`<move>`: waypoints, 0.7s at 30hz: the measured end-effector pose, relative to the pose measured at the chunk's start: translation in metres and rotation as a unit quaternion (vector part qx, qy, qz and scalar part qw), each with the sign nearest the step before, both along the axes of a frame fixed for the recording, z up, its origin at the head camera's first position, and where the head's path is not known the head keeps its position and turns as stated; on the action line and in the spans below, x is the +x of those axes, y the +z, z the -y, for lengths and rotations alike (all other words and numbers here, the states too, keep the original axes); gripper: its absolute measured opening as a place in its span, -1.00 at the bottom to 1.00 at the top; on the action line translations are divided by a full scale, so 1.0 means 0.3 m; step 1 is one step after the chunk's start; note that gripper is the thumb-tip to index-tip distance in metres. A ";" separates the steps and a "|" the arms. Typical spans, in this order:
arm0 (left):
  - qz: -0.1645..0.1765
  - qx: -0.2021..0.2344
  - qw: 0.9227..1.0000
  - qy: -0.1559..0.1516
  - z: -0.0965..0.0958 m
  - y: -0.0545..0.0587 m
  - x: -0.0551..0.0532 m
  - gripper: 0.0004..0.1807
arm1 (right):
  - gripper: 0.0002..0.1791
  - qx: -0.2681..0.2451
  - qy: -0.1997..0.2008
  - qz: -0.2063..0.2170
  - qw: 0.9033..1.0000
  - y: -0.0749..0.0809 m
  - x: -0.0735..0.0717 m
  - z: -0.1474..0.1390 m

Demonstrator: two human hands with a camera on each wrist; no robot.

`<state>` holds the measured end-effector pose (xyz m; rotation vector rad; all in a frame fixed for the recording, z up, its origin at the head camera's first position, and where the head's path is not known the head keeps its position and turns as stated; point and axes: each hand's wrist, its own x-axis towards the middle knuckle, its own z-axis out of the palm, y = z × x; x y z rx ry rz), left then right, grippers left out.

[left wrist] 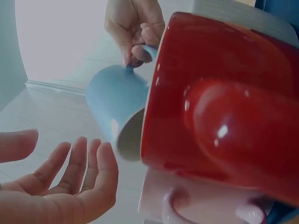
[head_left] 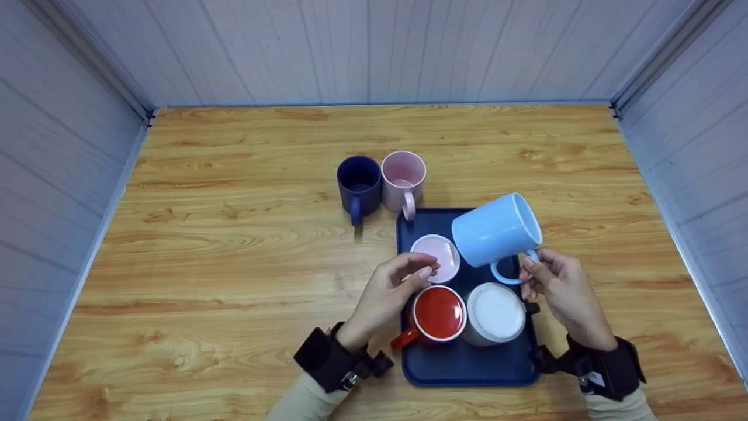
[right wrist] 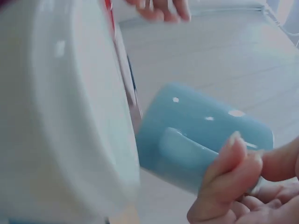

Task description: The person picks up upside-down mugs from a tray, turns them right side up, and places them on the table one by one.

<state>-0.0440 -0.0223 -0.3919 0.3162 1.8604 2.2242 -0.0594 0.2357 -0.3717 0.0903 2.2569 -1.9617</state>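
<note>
My right hand (head_left: 562,286) pinches the handle of a light blue mug (head_left: 491,231), held tilted over the far right of a dark blue tray (head_left: 467,367). Its hollow end shows in the left wrist view on the light blue mug (left wrist: 117,98). My left hand (head_left: 385,292) has loosely bent fingers and holds nothing, its fingertips overlapping a pink mug (head_left: 441,257) on the tray. Closer to me on the tray stand a red mug (head_left: 439,316), handle to the left, and a white mug (head_left: 497,313) with its base up.
Beyond the tray, a navy mug (head_left: 359,184) and another pink mug (head_left: 403,175) stand upright side by side on the wooden table (head_left: 245,245), handles towards me. Pale panel walls (head_left: 374,52) enclose the back and both sides.
</note>
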 end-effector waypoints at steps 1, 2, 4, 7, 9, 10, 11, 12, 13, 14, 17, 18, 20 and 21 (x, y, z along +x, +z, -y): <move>-0.002 -0.003 1.000 -0.001 -0.004 0.002 0.000 -0.73 | -0.75 -0.028 -0.003 0.002 1.000 -0.001 0.003 0.008; -0.006 -0.008 1.000 -0.003 -0.008 0.004 0.000 -0.73 | -0.75 -0.054 -0.006 0.005 0.999 -0.002 0.007 0.017; -0.010 -0.012 1.000 -0.007 -0.016 0.008 -0.001 -0.73 | -0.76 -0.101 -0.011 0.007 0.995 -0.005 0.014 0.032; -0.009 -0.013 1.000 -0.015 -0.025 0.011 -0.003 -0.73 | -0.80 -0.158 -0.018 0.008 0.987 -0.005 0.023 0.053; 0.001 -0.009 1.000 -0.019 -0.030 0.014 -0.004 -0.73 | -0.82 -0.194 -0.016 0.011 0.981 -0.002 0.030 0.067; 0.007 -0.007 1.000 -0.020 -0.033 0.015 -0.005 -0.73 | -0.83 -0.212 -0.013 0.013 0.977 0.000 0.032 0.073; 0.013 -0.004 1.000 -0.020 -0.035 0.016 -0.006 -0.72 | -0.84 -0.228 -0.009 0.014 0.973 0.002 0.034 0.080; 0.020 0.000 1.000 -0.021 -0.038 0.016 -0.007 -0.72 | -0.84 -0.241 -0.005 0.016 0.970 0.005 0.036 0.088; 0.025 0.003 0.999 -0.020 -0.041 0.018 -0.008 -0.72 | -0.85 -0.256 0.000 0.017 0.966 0.006 0.037 0.095; 0.029 0.004 0.999 -0.020 -0.045 0.020 -0.008 -0.72 | -0.85 -0.271 0.006 0.016 0.963 0.007 0.039 0.102; 0.043 0.007 0.999 -0.022 -0.055 0.022 -0.009 -0.73 | -0.84 -0.315 0.026 0.009 0.949 0.006 0.042 0.123; 0.048 0.008 0.999 -0.022 -0.058 0.023 -0.009 -0.72 | -0.84 -0.329 0.034 0.006 0.944 0.005 0.043 0.130; 0.056 0.008 0.998 -0.022 -0.065 0.023 -0.009 -0.73 | -0.83 -0.357 0.045 0.003 0.933 0.004 0.045 0.143; 0.063 0.009 0.998 -0.020 -0.068 0.023 -0.009 -0.73 | -0.82 -0.370 0.050 0.003 0.928 0.004 0.046 0.149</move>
